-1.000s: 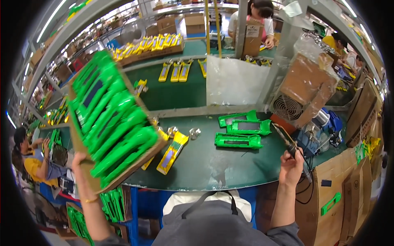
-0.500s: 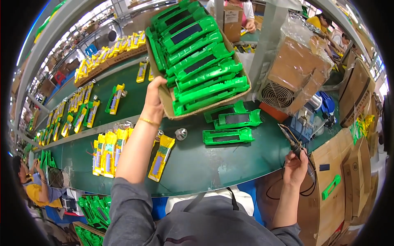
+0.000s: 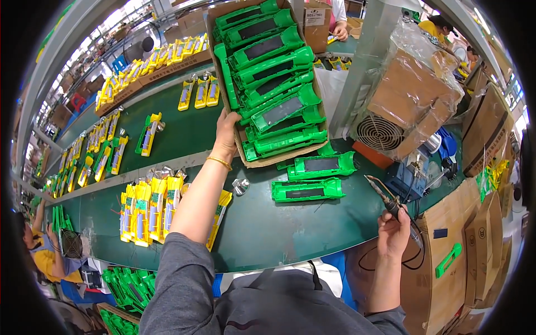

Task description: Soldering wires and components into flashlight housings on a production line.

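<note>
My left hand (image 3: 226,133) grips the near left edge of a cardboard box (image 3: 283,158), its fingers closed on the rim. Rows of green plastic housings (image 3: 276,68), many with dark rectangular panels, fill this box. In my right hand (image 3: 393,237) is a soldering iron (image 3: 395,207), held near the right end of the green bench, its tip pointing up and left. Between the hands lie a few loose green housings (image 3: 307,190). A silver reflector cup (image 3: 240,186) rests just below the box. My left forearm partly covers a yellow housing (image 3: 220,219).
Yellow housings (image 3: 142,215) with lilac cells stand grouped left of my forearm. Beyond a rail, the green conveyor (image 3: 181,131) carries more. A blue soldering station (image 3: 406,180) and a plastic-wrapped carton with a fan (image 3: 381,132) occupy the right. Co-workers sit at the far left and back.
The box has turned more upright, with its near edge slightly lower and farther left. My left hand moved right and nearer with it. My right hand and the soldering iron shifted a little left.
</note>
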Tool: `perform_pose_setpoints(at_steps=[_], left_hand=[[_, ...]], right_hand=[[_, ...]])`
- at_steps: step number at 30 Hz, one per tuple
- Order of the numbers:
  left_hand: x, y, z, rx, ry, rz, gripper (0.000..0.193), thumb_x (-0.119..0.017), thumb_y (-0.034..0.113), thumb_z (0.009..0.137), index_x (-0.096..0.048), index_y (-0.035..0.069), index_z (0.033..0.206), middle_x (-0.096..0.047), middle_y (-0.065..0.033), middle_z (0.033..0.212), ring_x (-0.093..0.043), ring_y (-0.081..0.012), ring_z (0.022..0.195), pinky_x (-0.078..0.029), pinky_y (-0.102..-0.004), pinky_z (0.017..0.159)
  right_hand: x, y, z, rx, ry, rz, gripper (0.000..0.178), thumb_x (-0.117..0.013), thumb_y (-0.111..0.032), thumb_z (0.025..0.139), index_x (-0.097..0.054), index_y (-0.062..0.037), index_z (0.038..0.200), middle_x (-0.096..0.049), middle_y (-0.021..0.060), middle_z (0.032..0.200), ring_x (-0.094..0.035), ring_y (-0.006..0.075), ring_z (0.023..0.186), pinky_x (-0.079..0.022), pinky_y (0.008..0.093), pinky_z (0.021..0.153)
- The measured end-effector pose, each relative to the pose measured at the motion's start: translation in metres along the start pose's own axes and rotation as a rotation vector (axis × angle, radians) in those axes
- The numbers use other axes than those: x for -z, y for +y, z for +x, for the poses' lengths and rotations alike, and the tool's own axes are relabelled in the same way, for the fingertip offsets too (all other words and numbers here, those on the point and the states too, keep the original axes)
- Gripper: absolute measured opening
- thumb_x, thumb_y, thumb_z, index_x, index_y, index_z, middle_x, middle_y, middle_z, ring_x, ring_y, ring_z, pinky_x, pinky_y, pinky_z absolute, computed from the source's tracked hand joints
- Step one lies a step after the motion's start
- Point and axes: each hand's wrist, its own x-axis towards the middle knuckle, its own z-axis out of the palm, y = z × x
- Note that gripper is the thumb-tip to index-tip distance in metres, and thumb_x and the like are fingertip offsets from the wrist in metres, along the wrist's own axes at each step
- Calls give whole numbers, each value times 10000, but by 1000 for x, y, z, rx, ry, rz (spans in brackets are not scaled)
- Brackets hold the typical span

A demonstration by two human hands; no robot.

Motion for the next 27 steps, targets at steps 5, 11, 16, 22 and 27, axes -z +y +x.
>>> perform_pose_setpoints(at_steps=[5, 11, 16, 22, 27], left_hand=[[2, -16, 9, 8, 38, 7, 294, -493, 104, 763, -518, 43, 1049, -542, -28, 871, -515, -145, 773, -451, -286, 710], [-15, -10, 29, -92, -21, 26, 449, -470, 83, 765, -480, 20, 1210, -553, -43, 993, -512, -151, 857, -436, -278, 776], [-23, -19, 31, -42, -32, 57, 529, -483, 87, 758, -437, 31, 1282, -536, -43, 1078, -496, -148, 927, -427, -270, 804], [-28, -14, 25, -101, -23, 276, 391, -507, 146, 794, -541, -1, 1155, -593, -70, 1005, -520, -162, 927, -401, -275, 843], [3, 3, 20, -274, 307, 763, 411, -619, 307, 802, -550, -43, 1007, -600, -200, 980, -549, -288, 940, -426, -343, 829]], right_hand=[[1, 1, 2, -7, -22, -19, 171, -558, -198, 878, -546, -85, 1006, -627, 54, 875, -549, 127, 699, -408, 271, 592], [-7, 4, 6, -37, 4, -13, 166, -551, -198, 883, -545, -85, 1005, -626, 47, 874, -548, 121, 686, -405, 269, 593], [-11, 6, 3, -24, -28, -16, 150, -549, -192, 885, -553, -89, 995, -622, 39, 865, -544, 121, 692, -401, 269, 598], [-13, 16, 2, -53, -50, -9, 156, -547, -182, 883, -550, -87, 1006, -609, 40, 845, -540, 131, 701, -402, 273, 604], [-24, 13, -4, -17, -43, -44, 212, -547, -206, 873, -527, -68, 1033, -592, 52, 837, -530, 125, 722, -390, 260, 617]])
